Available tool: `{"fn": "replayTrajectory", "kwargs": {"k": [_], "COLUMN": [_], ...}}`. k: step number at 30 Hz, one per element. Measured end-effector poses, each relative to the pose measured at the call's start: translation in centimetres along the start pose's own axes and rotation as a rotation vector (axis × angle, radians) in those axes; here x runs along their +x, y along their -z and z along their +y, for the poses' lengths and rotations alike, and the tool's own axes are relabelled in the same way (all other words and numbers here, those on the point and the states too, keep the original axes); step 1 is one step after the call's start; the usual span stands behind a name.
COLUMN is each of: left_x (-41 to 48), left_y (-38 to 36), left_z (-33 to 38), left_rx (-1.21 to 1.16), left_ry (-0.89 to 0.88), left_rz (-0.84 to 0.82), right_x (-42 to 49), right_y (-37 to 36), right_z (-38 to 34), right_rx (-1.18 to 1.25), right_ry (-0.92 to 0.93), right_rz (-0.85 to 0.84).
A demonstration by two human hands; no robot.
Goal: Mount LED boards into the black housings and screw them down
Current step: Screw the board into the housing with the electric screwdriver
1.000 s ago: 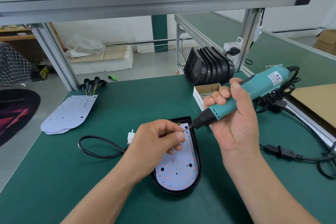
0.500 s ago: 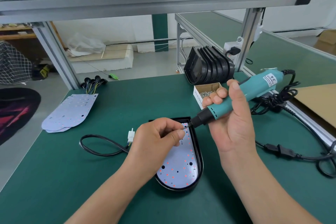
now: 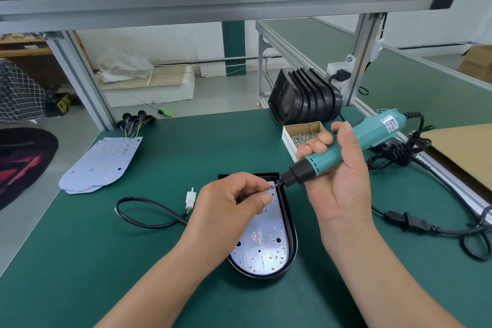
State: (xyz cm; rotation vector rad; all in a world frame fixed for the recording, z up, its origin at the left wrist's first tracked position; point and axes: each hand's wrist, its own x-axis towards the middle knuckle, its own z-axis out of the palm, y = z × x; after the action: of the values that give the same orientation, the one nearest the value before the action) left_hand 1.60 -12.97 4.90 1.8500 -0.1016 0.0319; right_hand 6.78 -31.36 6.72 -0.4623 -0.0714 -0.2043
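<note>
LED board (image 3: 262, 245): seated inside black housing (image 3: 292, 237) at mid-table (image 3: 133, 261), straight ahead of the body. Long axis running near to far. Rounded end nearest; straight end farthest, partly hidden under left hand.

Left hand (image 3: 229, 210): lying over far half of board. Thumb and forefinger pinched together on what looks like a small screw (image 3: 268, 189), held at the bit tip. Other fingers curled under.

Right hand (image 3: 343, 181): clamped round teal screwdriver (image 3: 354, 141), just behind its black nose. Driver axis sloped: rear end up and to the right, bit pointing down and to the left.

Governing relation: bit tip and screw meeting just above far end of board, close to right-hand rim of housing. Apparently not yet down on the board. Target hole hidden by left fingers; cannot tell which one.

Next move, as judged: raise driver toward upright over the hole before driving. Guard against a sloped bit skating across the board.

Elsewhere: screw box (image 3: 303, 136) just beyond right hand, spare housings (image 3: 306, 98) behind it, spare boards (image 3: 101, 165) at far left, cable (image 3: 143, 210) left of housing.
</note>
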Motion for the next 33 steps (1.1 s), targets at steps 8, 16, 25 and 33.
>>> {"fn": "replayTrajectory", "kwargs": {"k": [8, 16, 25, 33], "left_x": [0.0, 0.0, 0.8, 1.6], "left_y": [-0.1, -0.2, 2.3, 2.5], "left_z": [-0.3, -0.6, -0.1, -1.0], "left_rx": [0.001, 0.003, 0.455, 0.571], "left_ry": [-0.014, -0.078, -0.257, -0.300], "left_rz": [-0.006, -0.024, -0.030, -0.086], "right_x": [-0.1, -0.2, -0.1, -2.1], "right_y": [0.1, -0.1, 0.2, 1.3], "right_z": [0.2, 0.1, -1.2, 0.3], "right_rx": [-0.010, 0.015, 0.028, -0.213], "right_ry": [-0.005, -0.006, 0.000, -0.102], "right_rz": [0.003, 0.006, 0.021, -0.117]}}
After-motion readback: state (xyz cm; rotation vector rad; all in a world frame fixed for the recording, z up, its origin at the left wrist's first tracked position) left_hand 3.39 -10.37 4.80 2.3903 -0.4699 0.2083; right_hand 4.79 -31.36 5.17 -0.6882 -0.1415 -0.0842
